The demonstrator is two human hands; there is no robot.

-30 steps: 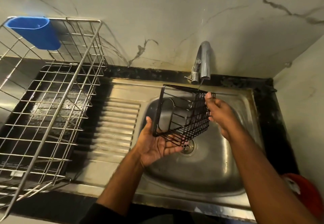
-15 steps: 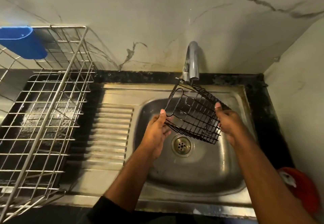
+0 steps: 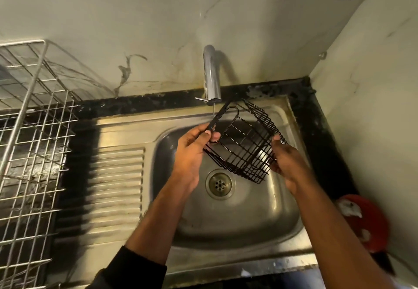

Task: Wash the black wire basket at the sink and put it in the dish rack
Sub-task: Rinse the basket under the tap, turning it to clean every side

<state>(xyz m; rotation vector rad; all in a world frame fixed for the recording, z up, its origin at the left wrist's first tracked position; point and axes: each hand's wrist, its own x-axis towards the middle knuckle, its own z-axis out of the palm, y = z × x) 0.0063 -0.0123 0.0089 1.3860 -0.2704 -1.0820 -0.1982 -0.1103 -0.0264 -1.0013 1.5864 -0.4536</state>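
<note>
**Basket under rinse, rack not yet reached**

While the black wire basket (image 3: 245, 144) hangs tilted over the back half of the sink (image 3: 237, 218), both hands are clamped on it. The left hand (image 3: 192, 151) pinches the looped handle wire at the basket's left side; the right hand (image 3: 288, 162) grips the mesh at its right side. A thin stream falls from the tap (image 3: 211, 74) at the sink's back edge and meets the basket's upper left rim.

Assessment of progress: rinsing appears to be under way. No soap or sponge is visible, so whether scrubbing is finished cannot be judged. Transfer to the dish rack (image 3: 29, 130) is outstanding; the rack sits well apart, beyond the ribbed drainboard (image 3: 117, 180) on the sink's left.

Surface and room: the steel basin is wet and dull, with the drain (image 3: 219, 183) uncovered below the basket. Black counter trim borders the back and right edges. Pale veined wall panels meet at the right rear corner. A red object (image 3: 366, 223) lies at the sink's right front corner; its nature is unclear.
</note>
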